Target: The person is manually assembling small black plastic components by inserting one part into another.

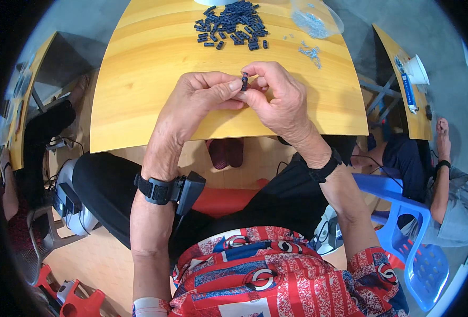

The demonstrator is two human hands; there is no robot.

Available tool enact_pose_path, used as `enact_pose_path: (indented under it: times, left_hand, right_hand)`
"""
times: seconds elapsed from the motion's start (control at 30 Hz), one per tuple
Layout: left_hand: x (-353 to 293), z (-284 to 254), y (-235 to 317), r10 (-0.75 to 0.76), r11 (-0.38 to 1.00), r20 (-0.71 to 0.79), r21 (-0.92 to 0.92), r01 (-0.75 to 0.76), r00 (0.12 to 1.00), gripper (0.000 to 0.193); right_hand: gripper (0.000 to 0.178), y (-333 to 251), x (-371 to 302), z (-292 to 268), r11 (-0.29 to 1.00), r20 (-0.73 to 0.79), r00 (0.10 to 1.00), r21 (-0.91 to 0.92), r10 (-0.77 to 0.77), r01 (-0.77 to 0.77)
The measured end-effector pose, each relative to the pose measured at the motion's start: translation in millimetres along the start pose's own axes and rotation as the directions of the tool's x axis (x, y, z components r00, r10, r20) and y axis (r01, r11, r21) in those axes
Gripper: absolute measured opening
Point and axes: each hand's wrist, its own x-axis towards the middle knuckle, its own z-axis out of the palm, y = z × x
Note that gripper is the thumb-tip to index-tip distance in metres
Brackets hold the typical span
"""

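Over the near half of the wooden table [154,58], my two hands meet around one small black plastic part [244,81]. My left hand [207,95] pinches it from the left between thumb and fingers. From the other side my right hand [279,98] closes on it, index finger bent over its top and thumb below. Any smaller piece between the fingertips is hidden. Beyond my hands lies a heap of similar black parts [234,24]. To its right are small loose metal screws [311,54] and a clear plastic bag [318,21] with more inside.
The rim of a white container [213,2] shows at the table's far edge. Other people sit at tables on both sides; one person's hand [443,129] is at the right. A blue plastic chair [418,232] stands at right, red stools [81,301] at lower left.
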Motion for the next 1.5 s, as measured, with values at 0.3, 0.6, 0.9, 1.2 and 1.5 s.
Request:
enact_pose_path:
  times: [0.3, 0.6, 0.9, 1.2, 1.5]
  left_hand:
    - [1, 8, -2, 0.044, 0.990, -0.029, 0.137, -0.039, 0.999, 0.019]
    - [-2, 11, -2, 0.074, 0.928, -0.070, 0.371, -0.043, 0.995, 0.020]
    - [-3, 14, 8, 0.104, 0.818, -0.040, 0.571, -0.063, 0.994, 0.021]
    - [-8, 24, 11, 0.138, 0.762, -0.063, 0.644, -0.066, 0.988, 0.020]
    - [-10, 18, 10, -0.076, 0.927, -0.015, 0.368, 0.076, 0.997, 0.025]
  right_hand:
    - [0.027, 4, 0, -2, 0.997, 0.034, 0.998, -0.043, -0.062, 0.063]
    - [0.027, 0, 3, -4, 0.984, 0.100, 0.987, -0.116, -0.127, 0.138]
    - [0.023, 2, 2, -1, 0.943, 0.068, 0.978, -0.260, -0.198, 0.209]
    - [0.030, 0, -2, -3, 0.938, 0.107, 0.981, -0.293, -0.163, 0.188]
    - [0.022, 1, -3, -2, 0.912, 0.107, 0.969, -0.330, -0.222, 0.245]
